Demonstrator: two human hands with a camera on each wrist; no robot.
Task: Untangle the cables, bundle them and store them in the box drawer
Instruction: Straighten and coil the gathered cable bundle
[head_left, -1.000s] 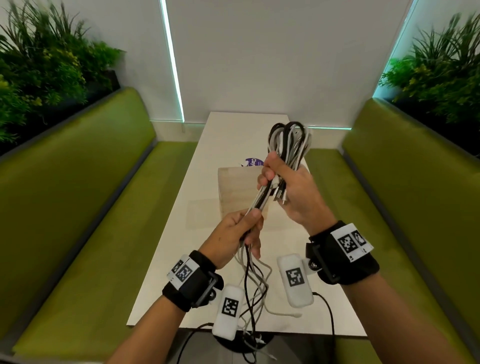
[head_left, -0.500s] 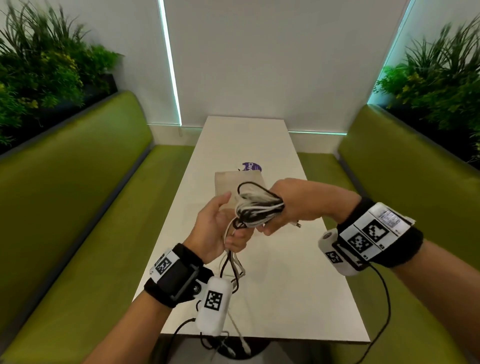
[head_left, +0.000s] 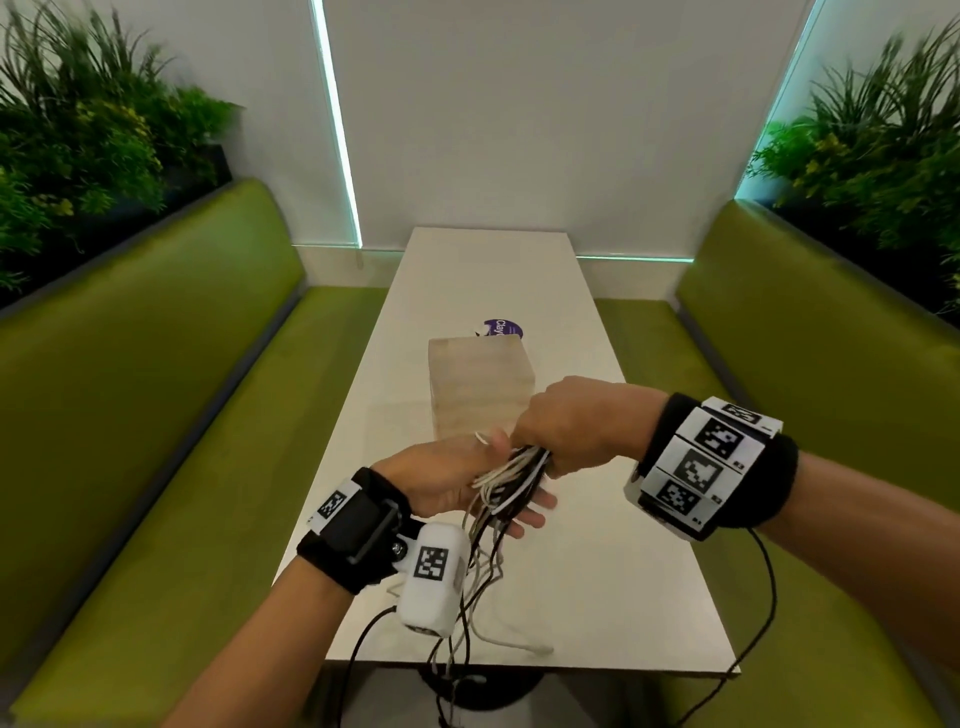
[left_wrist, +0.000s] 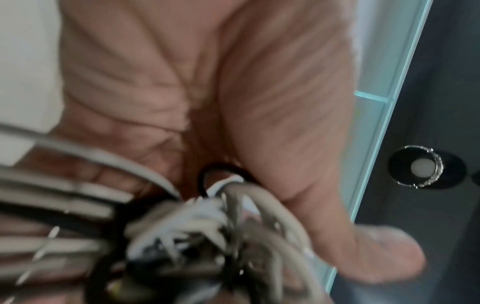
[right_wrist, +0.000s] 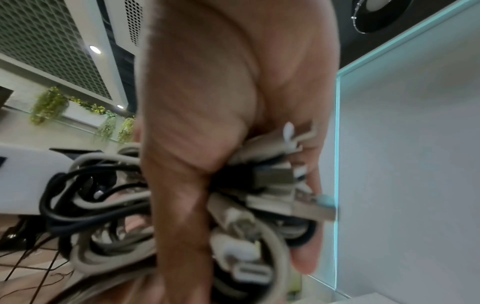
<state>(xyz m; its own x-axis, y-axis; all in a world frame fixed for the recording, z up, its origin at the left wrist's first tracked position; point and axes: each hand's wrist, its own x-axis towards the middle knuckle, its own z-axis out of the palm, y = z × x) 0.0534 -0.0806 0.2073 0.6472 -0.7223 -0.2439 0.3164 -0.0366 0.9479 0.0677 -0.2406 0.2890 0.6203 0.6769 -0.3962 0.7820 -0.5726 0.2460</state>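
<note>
Both hands have come lower and nearer the body since half a second ago, and the right hand has rolled over onto the bundle instead of holding it out to the side.

On the left, a green bench (head_left: 156, 415) runs along the table (head_left: 597, 571), with plants (head_left: 78, 140) behind it. The left hand (head_left: 447, 480) lies palm up under the cables (head_left: 511, 480); its fingers reach out flat past the bundle and its thumb (left_wrist: 337, 205) lies along the coils, so its grip is wide, a cradle more than a clasp. Loose black and white ends hang from it past the table's near edge.

Just right of it, the right hand (head_left: 576, 426) comes down knuckles up on the same cables. Its grip is closed around them: in the right wrist view the fingers (right_wrist: 306, 257) curl round looped cords and several plugs (right_wrist: 272, 179).

Behind the hands, near the middle of the table, stands the pale wooden box (head_left: 480, 389), apart from the cables; whether its drawer is open I cannot tell. A purple disc (head_left: 503, 329) lies just behind it. A second bench (head_left: 831, 389) and plants (head_left: 883, 145) are on the right.
</note>
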